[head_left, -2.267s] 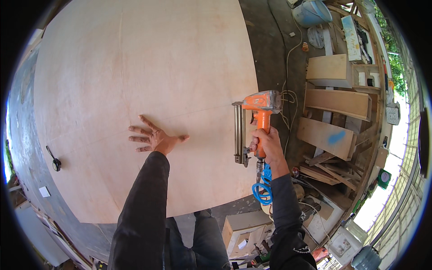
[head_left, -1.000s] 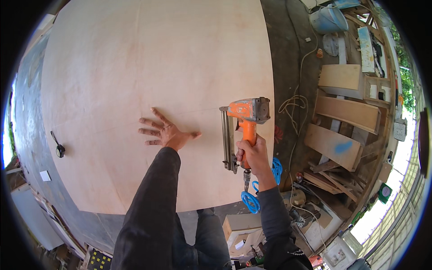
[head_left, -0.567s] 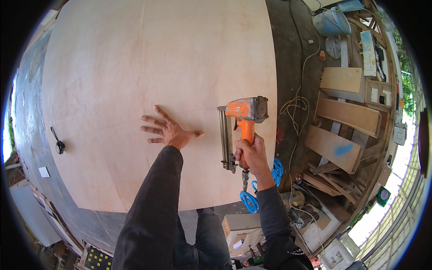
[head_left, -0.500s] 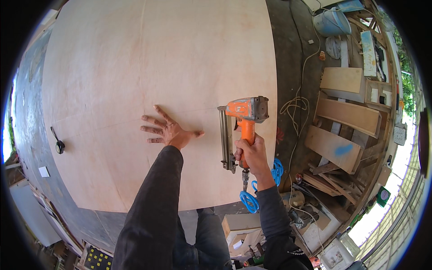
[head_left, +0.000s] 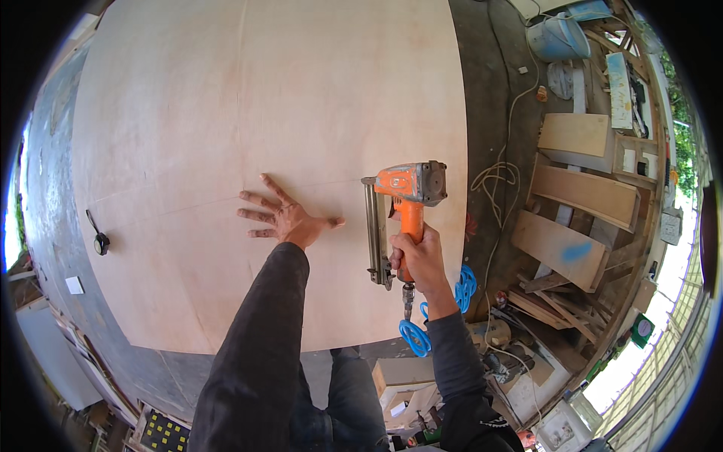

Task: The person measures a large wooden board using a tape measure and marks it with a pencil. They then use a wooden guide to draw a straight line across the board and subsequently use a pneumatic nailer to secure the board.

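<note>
A large pale plywood sheet (head_left: 173,135) lies before me, with a faint line running across it. My left hand (head_left: 288,218) rests flat on it, fingers spread and holding nothing. In my right hand (head_left: 423,260) is an orange pneumatic staple gun (head_left: 410,184), its handle wrapped by my fingers. The gun's long metal magazine points along the sheet toward me, and its nose sits at the right end of the faint line. Whether the nose touches the wood I cannot tell. From the handle's base runs a coiled blue air hose (head_left: 416,337).
Near the sheet's left edge lies a black tape measure (head_left: 101,242). A small white square (head_left: 74,285) is on the grey floor beyond. To the right are a tangled cable (head_left: 497,181), wooden boxes (head_left: 584,192), scrap wood (head_left: 561,309) and a blue bucket (head_left: 557,38).
The staple gun and my right hand have shifted very slightly left over the sheet. My left hand stays spread on the same spot.
</note>
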A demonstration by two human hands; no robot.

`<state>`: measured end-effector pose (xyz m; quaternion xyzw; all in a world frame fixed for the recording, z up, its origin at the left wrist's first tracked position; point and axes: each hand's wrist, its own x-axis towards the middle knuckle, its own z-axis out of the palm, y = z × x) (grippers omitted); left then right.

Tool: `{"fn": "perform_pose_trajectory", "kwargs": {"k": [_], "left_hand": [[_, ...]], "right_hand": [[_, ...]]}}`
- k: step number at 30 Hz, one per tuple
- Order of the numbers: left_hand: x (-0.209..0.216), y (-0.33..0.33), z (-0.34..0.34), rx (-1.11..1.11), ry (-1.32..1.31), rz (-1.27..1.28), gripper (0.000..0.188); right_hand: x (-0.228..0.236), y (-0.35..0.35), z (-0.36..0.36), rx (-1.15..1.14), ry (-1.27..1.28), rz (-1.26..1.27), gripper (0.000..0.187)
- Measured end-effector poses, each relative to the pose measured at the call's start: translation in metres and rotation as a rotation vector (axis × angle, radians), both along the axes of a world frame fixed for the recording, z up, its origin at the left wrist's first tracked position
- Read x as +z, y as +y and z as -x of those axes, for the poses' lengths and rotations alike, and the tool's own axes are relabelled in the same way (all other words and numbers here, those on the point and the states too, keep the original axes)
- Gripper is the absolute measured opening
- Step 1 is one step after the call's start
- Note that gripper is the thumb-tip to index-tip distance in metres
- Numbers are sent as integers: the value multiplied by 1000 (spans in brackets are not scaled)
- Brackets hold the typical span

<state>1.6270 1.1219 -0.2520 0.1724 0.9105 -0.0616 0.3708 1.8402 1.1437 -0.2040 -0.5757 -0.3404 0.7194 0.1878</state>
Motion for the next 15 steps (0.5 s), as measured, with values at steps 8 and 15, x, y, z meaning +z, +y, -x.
{"fn": "perform_pose_trajectory", "kwargs": {"k": [8, 15], "left_hand": [[-7, -5, 3, 3, 5, -10, 173], [-2, -1, 3, 18, -25, -13, 172]], "right_hand": [[3, -1, 7, 1, -21, -9, 39], [16, -17, -5, -76, 10, -55, 38]]}}
